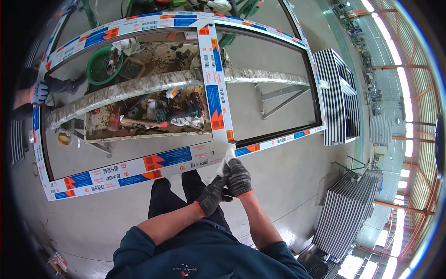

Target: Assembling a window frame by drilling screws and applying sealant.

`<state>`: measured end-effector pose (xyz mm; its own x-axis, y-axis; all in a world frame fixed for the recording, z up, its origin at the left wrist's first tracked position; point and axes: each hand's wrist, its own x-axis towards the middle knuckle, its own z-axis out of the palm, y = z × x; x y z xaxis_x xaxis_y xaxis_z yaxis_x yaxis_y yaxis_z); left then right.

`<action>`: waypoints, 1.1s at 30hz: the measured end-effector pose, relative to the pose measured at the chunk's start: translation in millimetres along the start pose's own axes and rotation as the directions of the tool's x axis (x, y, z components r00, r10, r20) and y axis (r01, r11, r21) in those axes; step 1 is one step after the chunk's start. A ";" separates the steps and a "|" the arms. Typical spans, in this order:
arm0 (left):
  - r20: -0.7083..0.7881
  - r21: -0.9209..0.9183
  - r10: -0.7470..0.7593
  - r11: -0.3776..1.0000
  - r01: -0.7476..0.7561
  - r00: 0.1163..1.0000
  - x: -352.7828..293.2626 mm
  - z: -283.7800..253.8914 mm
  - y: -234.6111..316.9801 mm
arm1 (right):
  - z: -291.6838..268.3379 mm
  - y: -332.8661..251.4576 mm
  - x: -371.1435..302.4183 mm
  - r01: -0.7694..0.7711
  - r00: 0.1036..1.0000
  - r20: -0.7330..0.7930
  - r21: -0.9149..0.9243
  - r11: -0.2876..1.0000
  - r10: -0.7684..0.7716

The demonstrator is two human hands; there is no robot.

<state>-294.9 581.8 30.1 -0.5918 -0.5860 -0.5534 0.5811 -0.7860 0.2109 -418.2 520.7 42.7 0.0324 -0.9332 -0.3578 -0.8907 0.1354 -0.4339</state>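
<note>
The right hand [239, 176], in a grey knit glove, has its fingers closed on a white cloth-like piece [229, 155], whose upper end meets the near rail of a film-covered window frame [169, 160], just by the foot of the mullion [215, 88]. The left hand [212, 194], gloved alike, is pressed up against the right; its fingers are curled, but whether they grip the piece too I cannot tell. The white piece looks light, limp and easily creased, so it is probably best pinched close to its working end, where it will bend least. The frame lies flat over a wrapped padded bar [125, 93], above a bench [148, 138] holding a cordless drill [195, 106]. It looks like hollow metal profile: stiff along each rail, awkward for its span, and likely slick under its printed film. The outer rails near the corners seem the soundest hold, with a person at each side; a co-worker's gloved hand [40, 93] is at its left edge
</note>
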 end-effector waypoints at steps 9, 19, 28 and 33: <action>0.029 0.019 0.119 0.993 -0.119 0.993 -12.1 6.7 -11.1 | -8.7 7.2 -9.0 0.111 0.993 -0.047 0.106 0.988 -0.106; -0.008 -0.032 0.177 0.984 -0.178 0.984 -5.5 1.3 -10.2 | 0.6 6.0 7.3 0.219 0.974 0.001 0.238 0.946 -0.226; -0.028 0.010 0.072 0.997 -0.072 0.997 -18.5 -9.7 8.1 | 7.0 -1.6 1.6 0.221 0.973 -0.129 0.282 0.934 -0.191; -0.079 -0.018 0.084 0.996 -0.086 0.993 -52.4 -19.3 12.0 | 11.5 -20.4 -8.3 0.226 0.958 0.097 0.319 0.920 -0.269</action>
<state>-246.1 606.9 46.1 -0.4950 -0.6329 -0.5954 0.6400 -0.7290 0.2428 -395.1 529.5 45.0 0.3147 -0.8982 -0.3068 -0.6679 0.0201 -0.7440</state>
